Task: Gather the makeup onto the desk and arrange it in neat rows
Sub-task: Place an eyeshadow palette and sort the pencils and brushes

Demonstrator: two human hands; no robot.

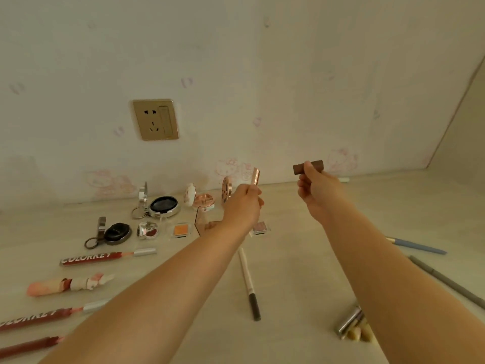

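Head view: left hand (242, 203) pinches rose-gold lipstick tube (255, 176), right hand (313, 185) grips brown lipstick cap (308, 167) — both aloft; a fumble could scatter compacts (207, 200) on the bench (301, 245) below.

A brown lipstick tube (308, 167) is held level above the desk (301, 258), a rose-gold tube (255, 176) upright beside it. Open compacts (164, 204) sit by the back edge, lip-gloss tubes (107, 258) along the left edge, and pencils (249, 283) lie scattered toward the right.

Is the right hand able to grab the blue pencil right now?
Probably not yet: the right hand already grips a brown tube. The blue pencil lies uncovered beside that forearm, so the path looks free.
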